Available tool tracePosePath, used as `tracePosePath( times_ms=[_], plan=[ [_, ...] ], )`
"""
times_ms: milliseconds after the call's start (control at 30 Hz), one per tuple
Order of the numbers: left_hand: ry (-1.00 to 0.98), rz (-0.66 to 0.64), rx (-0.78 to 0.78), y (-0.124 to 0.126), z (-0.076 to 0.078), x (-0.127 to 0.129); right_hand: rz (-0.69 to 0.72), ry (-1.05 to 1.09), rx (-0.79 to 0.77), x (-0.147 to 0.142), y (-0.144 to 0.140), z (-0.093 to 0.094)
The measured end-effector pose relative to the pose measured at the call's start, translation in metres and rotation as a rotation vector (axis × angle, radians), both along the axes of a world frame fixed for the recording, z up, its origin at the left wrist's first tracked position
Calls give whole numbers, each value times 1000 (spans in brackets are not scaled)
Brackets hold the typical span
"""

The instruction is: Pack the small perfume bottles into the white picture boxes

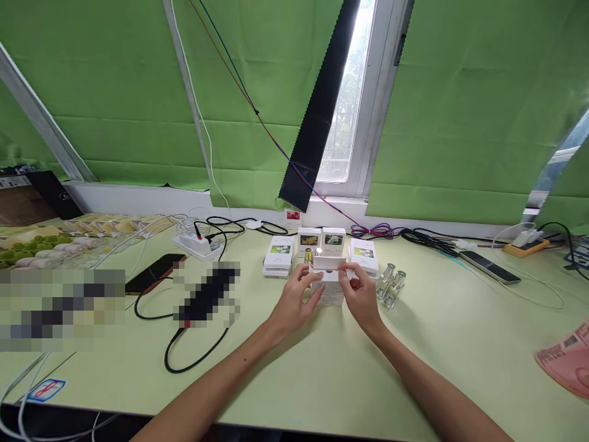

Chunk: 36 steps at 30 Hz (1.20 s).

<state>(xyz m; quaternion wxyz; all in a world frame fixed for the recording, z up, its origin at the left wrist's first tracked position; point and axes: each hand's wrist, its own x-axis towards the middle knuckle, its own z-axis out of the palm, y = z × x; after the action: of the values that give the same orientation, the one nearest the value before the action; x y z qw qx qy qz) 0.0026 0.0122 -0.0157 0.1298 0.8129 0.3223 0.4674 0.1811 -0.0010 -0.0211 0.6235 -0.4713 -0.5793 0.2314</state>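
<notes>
Between my two hands a small white carton [330, 293] stands on the table, its top flap raised. My left hand [294, 301] grips the left side, thumb toward the near face and fingers at the upper edge. On the opposite side, my right hand [361, 299] has its fingers closed at the flap and the upper right edge. A small glass bottle with a gold cap [308, 255] stands just behind the carton. To the right of my right hand are two clear glass bottles with silvery caps [391, 285]. What the carton contains is hidden.
Flat white boxes with flower pictures lie at left [279, 255] and right [364, 255]. Two upright boxes [321, 241] stand behind. A power strip [197, 245], cables and a dark phone [155, 273] lie left; another phone [490, 267] lies right. The table's front edge [257, 430] is near.
</notes>
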Motion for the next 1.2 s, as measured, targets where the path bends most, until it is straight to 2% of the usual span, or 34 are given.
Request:
tracePosePath(
  times_ms=[467,767,1200],
  plan=[
    [6,18,24,-2,0,1,93,-159,176,7,4,4],
    [11,21,6,-3,-1,1,69,-320,239,9,5,7],
    [13,27,31,-1,-3,2,54,-249,229,6,2,7]
  ],
)
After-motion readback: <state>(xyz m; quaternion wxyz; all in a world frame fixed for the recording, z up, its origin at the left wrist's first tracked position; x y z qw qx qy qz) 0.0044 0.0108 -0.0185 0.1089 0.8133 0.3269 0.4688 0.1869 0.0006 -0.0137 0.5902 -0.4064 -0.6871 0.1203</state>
